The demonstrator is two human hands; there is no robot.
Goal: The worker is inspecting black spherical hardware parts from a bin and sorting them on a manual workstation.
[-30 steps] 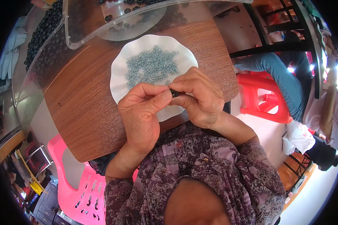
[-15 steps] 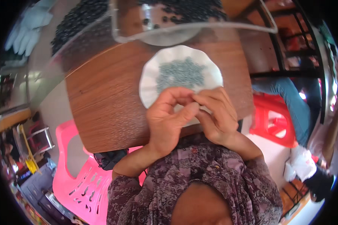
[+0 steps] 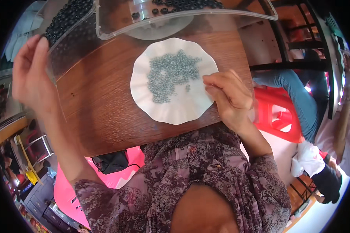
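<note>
A white scalloped plate (image 3: 179, 110) holds a spread of small pale grey-green rings (image 3: 171, 72). At its right rim is my right hand (image 3: 233, 93), thumb and forefinger pinched together; whatever is between them is too small to make out. My left hand (image 3: 33, 73) is raised at the far left, beside a clear container of black ring-shaped pieces (image 3: 68, 21). Its thumb and fingertips are close together by the container's edge, slightly blurred, and I cannot make out what they hold.
A second clear plastic box (image 3: 182, 21) with black rings reaches over the far side of the wooden table (image 3: 101, 97). A pink chair (image 3: 132, 163) with a black bag (image 3: 111, 161) stands near left, a red stool (image 3: 278, 112) at right, beside another person's jeans-clad leg (image 3: 291, 85).
My hands, together over the plate's near edge before, have parted. The left has swung far left and up to the black rings; the right has shifted slightly, uncovering the plate.
</note>
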